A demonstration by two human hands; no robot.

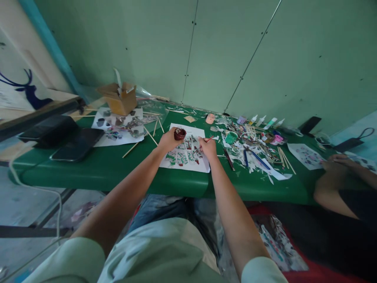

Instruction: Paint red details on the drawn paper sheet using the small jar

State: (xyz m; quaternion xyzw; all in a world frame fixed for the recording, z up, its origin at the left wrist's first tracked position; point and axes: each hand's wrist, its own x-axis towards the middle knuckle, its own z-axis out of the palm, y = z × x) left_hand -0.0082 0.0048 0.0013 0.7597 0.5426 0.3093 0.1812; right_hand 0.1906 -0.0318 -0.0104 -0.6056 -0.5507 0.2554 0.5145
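Across green tabletop [97, 173], left hand [167, 141] clasps jar [180, 134]; right hand [208, 148] pinches slim tool [209, 139] slanting down leftward.

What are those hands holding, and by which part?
The left hand grips a dark red jar by its side. The right hand pinches a thin stick; where along its length is too small to tell.
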